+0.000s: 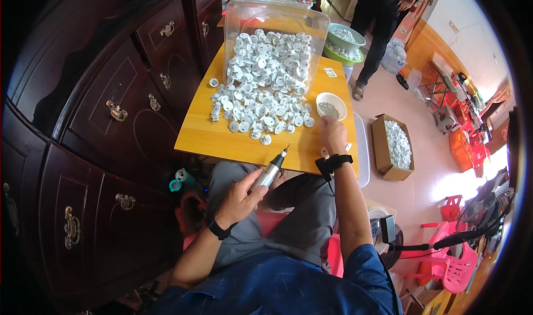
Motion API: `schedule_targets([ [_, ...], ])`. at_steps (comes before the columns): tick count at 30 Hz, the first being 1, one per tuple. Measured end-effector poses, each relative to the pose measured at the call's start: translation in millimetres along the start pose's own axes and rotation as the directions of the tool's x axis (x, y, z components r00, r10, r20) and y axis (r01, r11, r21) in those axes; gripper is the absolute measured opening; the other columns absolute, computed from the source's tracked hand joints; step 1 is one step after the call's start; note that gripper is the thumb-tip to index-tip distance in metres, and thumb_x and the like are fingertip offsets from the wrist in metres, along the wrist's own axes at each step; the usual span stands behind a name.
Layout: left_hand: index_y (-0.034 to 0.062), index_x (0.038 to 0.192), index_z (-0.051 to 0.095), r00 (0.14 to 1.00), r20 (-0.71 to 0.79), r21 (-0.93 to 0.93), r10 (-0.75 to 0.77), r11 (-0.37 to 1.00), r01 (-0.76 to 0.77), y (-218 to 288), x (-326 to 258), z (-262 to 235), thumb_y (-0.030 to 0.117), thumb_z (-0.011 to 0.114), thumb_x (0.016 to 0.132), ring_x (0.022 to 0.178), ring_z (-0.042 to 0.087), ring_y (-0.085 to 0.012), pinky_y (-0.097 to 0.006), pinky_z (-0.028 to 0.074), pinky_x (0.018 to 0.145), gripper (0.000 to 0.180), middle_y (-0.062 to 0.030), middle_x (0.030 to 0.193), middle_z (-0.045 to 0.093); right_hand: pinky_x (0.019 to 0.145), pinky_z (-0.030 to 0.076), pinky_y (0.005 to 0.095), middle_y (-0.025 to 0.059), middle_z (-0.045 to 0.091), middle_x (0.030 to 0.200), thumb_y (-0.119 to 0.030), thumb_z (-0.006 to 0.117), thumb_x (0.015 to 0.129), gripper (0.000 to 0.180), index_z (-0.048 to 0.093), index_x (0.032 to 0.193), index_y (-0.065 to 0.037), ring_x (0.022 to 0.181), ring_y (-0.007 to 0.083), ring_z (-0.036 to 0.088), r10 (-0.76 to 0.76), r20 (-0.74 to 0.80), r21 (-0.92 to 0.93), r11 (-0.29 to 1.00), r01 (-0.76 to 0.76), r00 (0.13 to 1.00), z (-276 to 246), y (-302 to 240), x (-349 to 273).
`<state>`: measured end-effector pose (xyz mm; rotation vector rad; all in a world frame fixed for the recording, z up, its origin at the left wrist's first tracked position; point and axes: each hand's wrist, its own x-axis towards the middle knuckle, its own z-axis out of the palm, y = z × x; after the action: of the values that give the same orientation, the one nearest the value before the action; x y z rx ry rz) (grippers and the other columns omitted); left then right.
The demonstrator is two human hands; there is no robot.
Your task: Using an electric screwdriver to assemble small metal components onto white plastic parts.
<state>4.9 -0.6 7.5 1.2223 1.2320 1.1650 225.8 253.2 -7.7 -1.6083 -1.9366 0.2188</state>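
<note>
Hand driver (269,173): bare metal barrel, satin sheen; dark, plastic-looking collar.
Piled white pieces (261,112): moulded plastic, smooth, faintly glossy.
Clear bin (321,45): transparent plastic, glossy, smooth-walled.
Small bowl (342,108): white plastic, smooth.
Bowl contents (329,110): metallic-looking, glinting; individual forms too small to tell.
Tabletop (302,154): wood or wood-look board, smooth, soft gloss.
Cabinet (94,126): dark wood, polished to a varnish-like shine.
Drawer pulls (116,110): metal, ornate relief, dull lustre.
Carton (381,140): brown cardboard, matt.
Floor (427,181): smooth, glossy, reflecting bright light.
Shirt (288,287): woven-looking cloth, matt, patterned.
Trousers (302,204): plain cloth, matt, creased.
Pink chair (458,270): moulded plastic, shiny.
</note>
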Motion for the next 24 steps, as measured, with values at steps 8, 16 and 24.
schedule_targets([
  [8,0.0003,0.139,0.048,1.0,-0.005,-0.002,0.001,1.0,-0.001,-4,-1,0,0.024,0.059,0.096,0.058,0.056,-0.0082,-0.025,0.048,0.054,0.05,-0.0033,0.074,0.061,0.073,0.052,0.0411,0.0135,0.069,0.082,-0.03,0.073,0.081,0.031,0.069,0.103,-0.007,0.08,0.0317,0.068,-0.025,0.148,0.033,0.999,0.02,0.989,18,-9,6],
  [16,-0.0009,0.138,0.047,1.0,-0.004,0.033,-0.007,0.999,0.007,2,-1,1,0.023,0.06,0.095,0.057,0.056,-0.0089,-0.025,0.048,0.054,0.051,-0.004,0.077,0.062,0.066,0.052,0.0387,0.0151,0.069,0.079,-0.016,0.067,0.084,0.017,0.065,0.095,-0.004,0.071,0.0292,0.068,-0.09,-0.029,0.341,0.935,0.094,0.996,6,-20,-15],
  [24,-0.0024,0.136,0.048,1.0,-0.01,0.027,0.011,1.0,-0.01,-3,1,4,0.024,0.059,0.096,0.057,0.056,-0.0101,-0.027,0.047,0.054,0.049,-0.0053,0.077,0.062,0.065,0.049,0.0225,0.0038,0.068,0.084,-0.015,0.065,0.091,0.025,0.067,0.114,-0.004,0.072,0.0067,0.062,-0.059,0.302,0.68,0.712,-0.172,0.951,14,-38,-69],
])
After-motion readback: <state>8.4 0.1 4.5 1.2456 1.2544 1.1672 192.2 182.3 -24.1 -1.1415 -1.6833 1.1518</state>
